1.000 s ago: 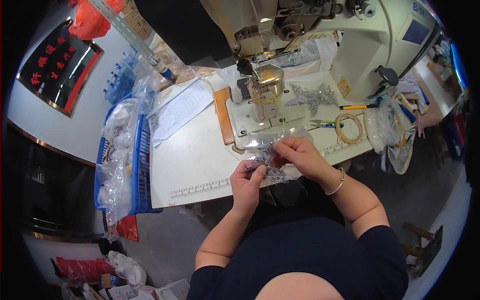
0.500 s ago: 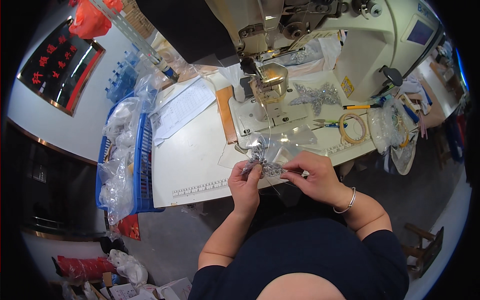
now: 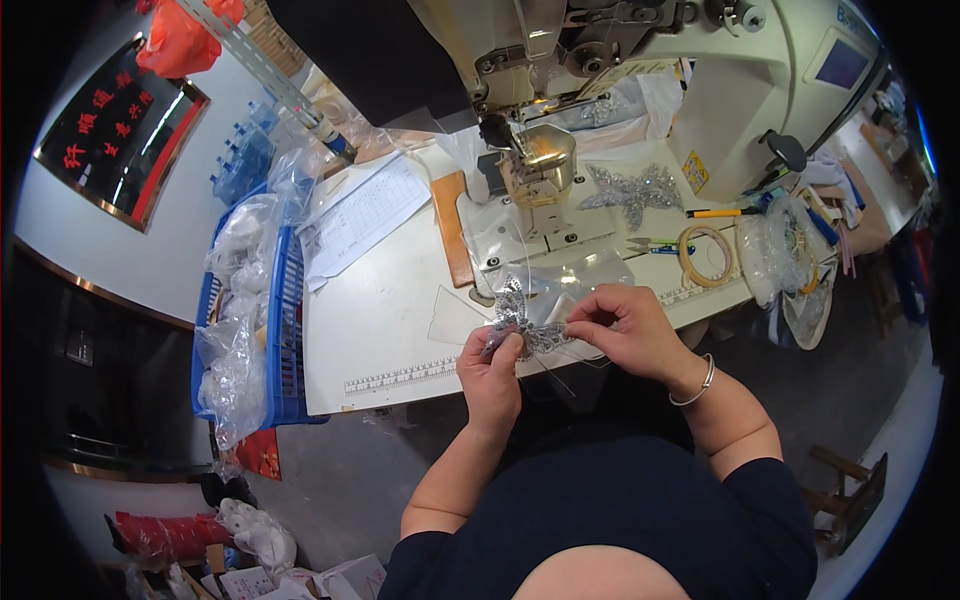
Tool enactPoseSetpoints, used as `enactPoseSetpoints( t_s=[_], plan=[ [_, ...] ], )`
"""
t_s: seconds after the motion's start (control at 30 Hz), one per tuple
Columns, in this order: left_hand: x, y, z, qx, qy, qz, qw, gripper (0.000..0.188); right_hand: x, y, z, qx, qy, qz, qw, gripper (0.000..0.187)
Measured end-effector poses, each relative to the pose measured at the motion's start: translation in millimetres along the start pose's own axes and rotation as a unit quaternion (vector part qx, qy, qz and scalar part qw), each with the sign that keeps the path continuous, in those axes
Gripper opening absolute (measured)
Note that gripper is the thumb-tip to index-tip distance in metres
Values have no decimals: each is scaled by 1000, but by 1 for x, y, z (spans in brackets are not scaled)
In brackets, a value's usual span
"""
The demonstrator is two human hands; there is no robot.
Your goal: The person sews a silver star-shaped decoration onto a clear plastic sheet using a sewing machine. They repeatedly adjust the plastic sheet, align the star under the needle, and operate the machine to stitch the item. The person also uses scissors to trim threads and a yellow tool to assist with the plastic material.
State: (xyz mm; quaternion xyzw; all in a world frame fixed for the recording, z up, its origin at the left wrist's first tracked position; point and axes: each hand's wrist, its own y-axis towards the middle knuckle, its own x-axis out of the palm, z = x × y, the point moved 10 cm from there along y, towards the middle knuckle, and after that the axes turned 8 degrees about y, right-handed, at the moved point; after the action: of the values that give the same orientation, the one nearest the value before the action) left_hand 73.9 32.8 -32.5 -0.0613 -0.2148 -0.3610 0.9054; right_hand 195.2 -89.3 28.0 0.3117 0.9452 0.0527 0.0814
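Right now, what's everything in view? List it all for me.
beaded patch: one, silver, held in both hands at the table's front edge
second beaded patch: one, silver, on the table by the machine
clear film: one sheet, transparent, under the hands
sewing machine: one, cream, back of table
table: one, white
paper sheet: one, white, left of machine
tape roll: one, tan, right side
basket: one, blue, left of table, holding clear bags
left hand: grips patch
right hand: pinches patch, bracelet on wrist

Beaded appliqué (image 3: 528,330): glittery silver beads
Film (image 3: 580,280): clear glossy plastic
Table (image 3: 380,320): smooth white laminate
Basket (image 3: 285,330): blue plastic
Bangle (image 3: 700,380): shiny metal
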Motion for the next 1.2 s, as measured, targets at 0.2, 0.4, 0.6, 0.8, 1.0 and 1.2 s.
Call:
enactPoseSetpoints(
  t_s=[0.2,0.4,0.6,0.8,1.0,1.2],
  plan=[
    [1,-2,-5,-27,-53,-13,998,12,5,1,15,41,25,-17,999,11],
    [7,-7,-12,-71,-83,-15,994,14,5,2,14,15,21,-33,999,10],
    [23,-18,-31,-164,-189,-19,968,16,-1,13,-32,-143,-216,-50,964,13],
    [34,-16,-28,-152,-212,-10,965,22,15,19,-63,-262,-307,-53,913,19],
    [40,-19,-27,-158,-228,-30,960,25,22,34,-48,-149,-208,-144,956,12],
    [37,-15,-16,-117,-168,-35,978,24,24,32,-44,-155,-220,-154,951,11]
  ],
)
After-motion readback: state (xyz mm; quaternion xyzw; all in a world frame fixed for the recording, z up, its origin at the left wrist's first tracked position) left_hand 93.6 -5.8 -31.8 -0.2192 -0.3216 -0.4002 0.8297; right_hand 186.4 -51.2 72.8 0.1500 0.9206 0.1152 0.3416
